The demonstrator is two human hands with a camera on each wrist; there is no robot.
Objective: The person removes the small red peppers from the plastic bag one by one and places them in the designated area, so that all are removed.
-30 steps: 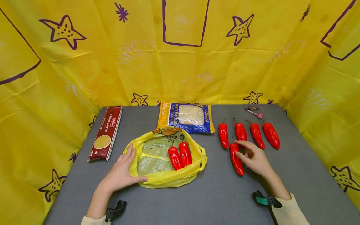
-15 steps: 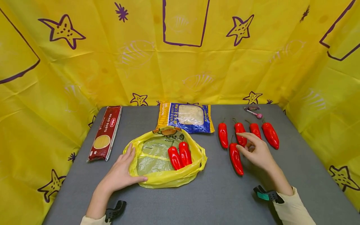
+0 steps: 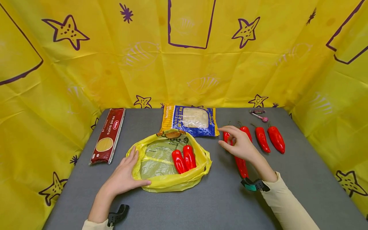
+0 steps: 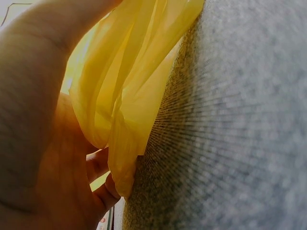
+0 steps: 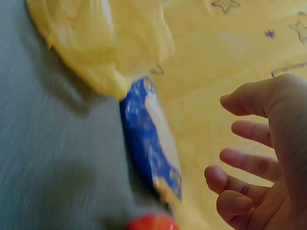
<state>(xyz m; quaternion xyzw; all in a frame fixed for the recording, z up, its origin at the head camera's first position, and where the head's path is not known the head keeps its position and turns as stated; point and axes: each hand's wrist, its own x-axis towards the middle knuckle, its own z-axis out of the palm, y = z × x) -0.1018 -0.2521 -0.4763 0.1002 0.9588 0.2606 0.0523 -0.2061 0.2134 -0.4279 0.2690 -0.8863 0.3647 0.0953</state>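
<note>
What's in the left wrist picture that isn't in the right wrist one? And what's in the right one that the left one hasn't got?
Only left wrist: the left hand, touching the yellow bag.

Only right wrist: the right hand with nothing in its fingers, the blue-and-yellow packet, and a bit of a red pepper at the bottom edge.

Both: that yellow bag and the grey table.

Head looks down; wrist views close, share bag [image 3: 172, 184].
</note>
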